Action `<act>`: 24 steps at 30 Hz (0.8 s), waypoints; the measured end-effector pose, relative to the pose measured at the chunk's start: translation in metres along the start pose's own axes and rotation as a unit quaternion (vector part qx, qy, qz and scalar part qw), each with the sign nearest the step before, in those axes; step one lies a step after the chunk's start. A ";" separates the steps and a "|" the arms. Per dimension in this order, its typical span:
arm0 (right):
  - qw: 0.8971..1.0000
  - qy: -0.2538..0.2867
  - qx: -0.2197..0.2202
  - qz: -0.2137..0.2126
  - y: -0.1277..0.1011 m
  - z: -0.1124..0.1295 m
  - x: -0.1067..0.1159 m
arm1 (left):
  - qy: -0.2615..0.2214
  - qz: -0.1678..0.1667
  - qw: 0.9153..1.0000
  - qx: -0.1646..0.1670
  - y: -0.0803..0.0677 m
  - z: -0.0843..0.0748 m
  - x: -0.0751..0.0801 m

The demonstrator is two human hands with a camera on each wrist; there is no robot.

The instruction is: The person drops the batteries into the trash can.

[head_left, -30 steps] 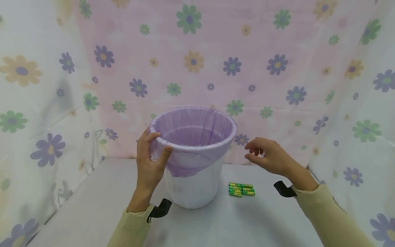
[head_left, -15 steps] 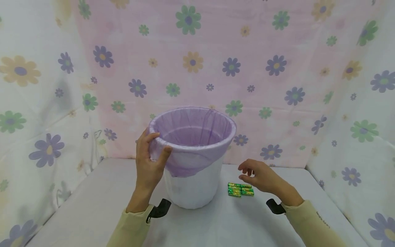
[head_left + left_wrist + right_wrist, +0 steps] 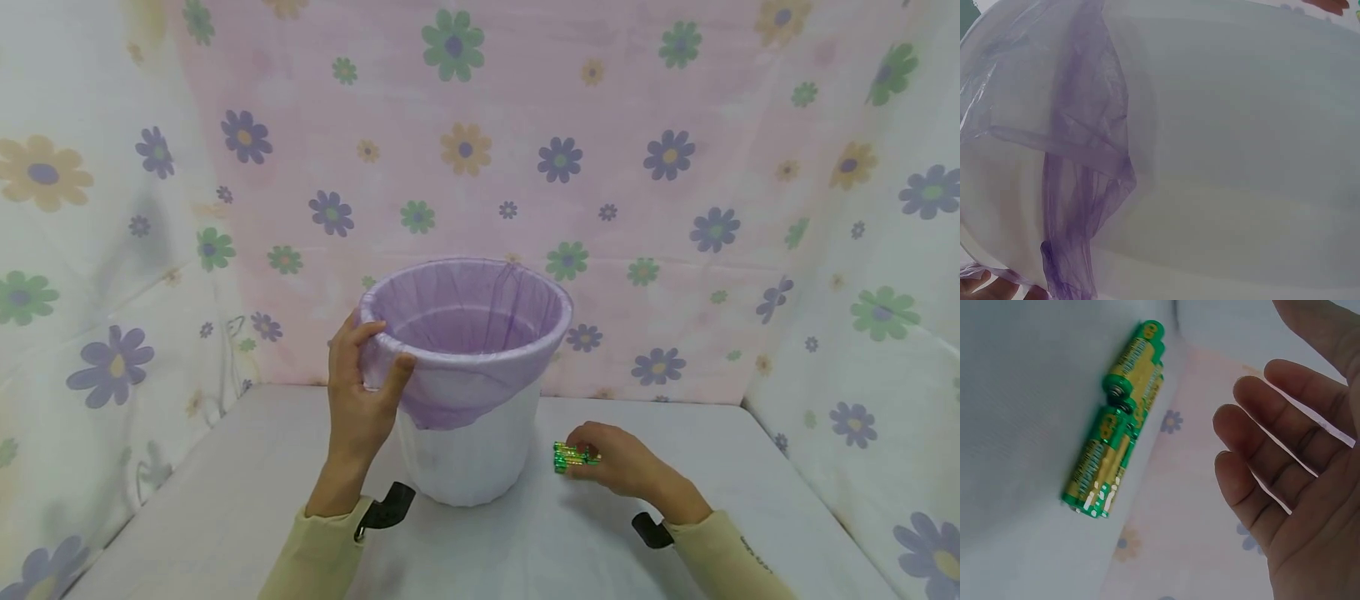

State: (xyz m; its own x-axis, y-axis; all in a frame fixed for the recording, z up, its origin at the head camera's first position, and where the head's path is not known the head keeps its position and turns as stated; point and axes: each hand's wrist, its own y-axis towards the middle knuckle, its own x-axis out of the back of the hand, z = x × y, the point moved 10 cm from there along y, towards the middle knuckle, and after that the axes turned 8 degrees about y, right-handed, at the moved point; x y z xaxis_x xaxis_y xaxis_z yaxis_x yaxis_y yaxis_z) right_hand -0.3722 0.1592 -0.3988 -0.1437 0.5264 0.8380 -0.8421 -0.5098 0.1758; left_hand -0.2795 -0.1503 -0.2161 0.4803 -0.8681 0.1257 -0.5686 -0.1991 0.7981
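— Pale yellow sleeves come in at the near edge. What has changed since a second ago?

— The right hand [image 3: 618, 467] has dropped. It was up in the air beside the bin's rim, came lower half a second ago, and now lies low on the grey surface [image 3: 225, 500], over the right end of the green and gold batteries [image 3: 570, 457].

— Is its grip closed on them?

— The right wrist view shows the fingers [image 3: 1272, 481] straight and spread, the palm open, with the batteries [image 3: 1116, 450] lying just beside them in a tight bundle on the surface. From the head view the fingertips seem to reach the pack, but I cannot tell whether they touch it. Nothing is clamped.

— Have the batteries shifted?

— No, they sit where they were, just right of the bin's base.

— And the left hand?

— The left hand [image 3: 360, 392] is unchanged: its grip is clamped on the left rim of the white bin [image 3: 468, 454], thumb on the outside, fingers hooked over the edge, pinching the purple liner bag [image 3: 465, 317] that folds over the rim. The left wrist view shows only the bin's wall and a strip of that purple film up close.

— Further back?

— The flowered cloth [image 3: 675, 167] hangs behind and at both sides; the view has tilted very slightly.
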 end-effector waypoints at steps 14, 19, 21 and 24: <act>1.000 -0.005 -0.010 0.024 0.003 -0.016 -0.029 | -0.006 0.004 1.000 0.003 -0.001 0.004 -0.001; 0.999 -0.022 0.006 0.025 0.004 -0.015 -0.033 | -0.003 0.001 1.000 0.001 -0.001 0.003 0.000; 0.999 -0.024 0.012 0.024 0.004 -0.014 -0.033 | -0.002 0.000 1.000 0.000 0.000 0.002 0.000; 0.999 -0.030 0.015 0.025 0.005 -0.013 -0.035 | -0.001 -0.001 1.000 0.000 0.000 0.002 0.000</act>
State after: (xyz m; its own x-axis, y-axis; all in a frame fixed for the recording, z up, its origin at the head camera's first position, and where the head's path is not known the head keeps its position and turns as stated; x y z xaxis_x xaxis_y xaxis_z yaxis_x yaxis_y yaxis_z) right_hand -0.3786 0.1474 -0.4338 -0.1535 0.4592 0.8750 -0.8181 -0.5557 0.1482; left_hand -0.2803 -0.1515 -0.2174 0.4801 -0.8686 0.1227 -0.5674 -0.2009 0.7986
